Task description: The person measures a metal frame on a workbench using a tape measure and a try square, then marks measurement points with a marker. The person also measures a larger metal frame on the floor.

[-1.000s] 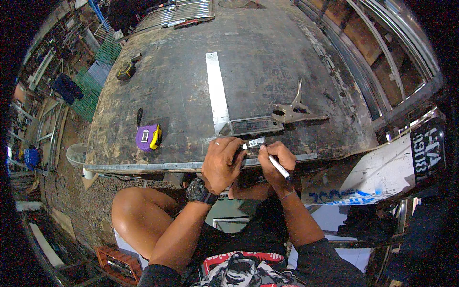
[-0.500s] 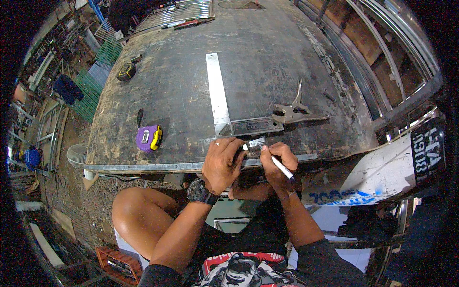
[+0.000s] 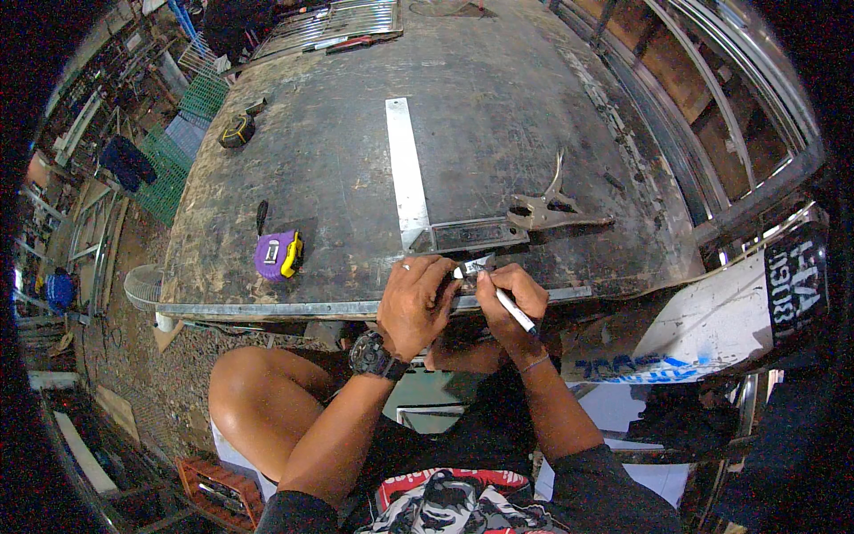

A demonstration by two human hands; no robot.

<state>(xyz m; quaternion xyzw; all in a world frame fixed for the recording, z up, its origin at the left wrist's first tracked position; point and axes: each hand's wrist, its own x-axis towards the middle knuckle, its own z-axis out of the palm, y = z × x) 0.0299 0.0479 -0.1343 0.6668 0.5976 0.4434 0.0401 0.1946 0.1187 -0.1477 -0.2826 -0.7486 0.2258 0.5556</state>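
Note:
At the table's near edge, my right hand (image 3: 512,304) is closed around a white marker pen (image 3: 514,310) with a dark end. The pen's tip meets a small whitish strip (image 3: 479,264), which bears dark marks. My left hand (image 3: 413,301), a black watch on its wrist, is closed with its fingertips on the strip's left end; the rest of that end is hidden under the fingers. Just beyond the hands lies a try square with a bright blade (image 3: 406,169) and dark stock (image 3: 471,235). Locking pliers (image 3: 553,206) touch the right end of the stock.
A purple and yellow tape measure (image 3: 278,255) lies on the left of the dark table (image 3: 311,169), with a black tape measure (image 3: 237,131) farther back. A metal strip (image 3: 267,310) runs along the front edge. Metal frames (image 3: 747,178) stand at right, and a grille (image 3: 334,25) lies at the far end.
My right hand has shifted slightly left with the pen, its tip now nearer my left fingers. My left hand has stayed on the strip.

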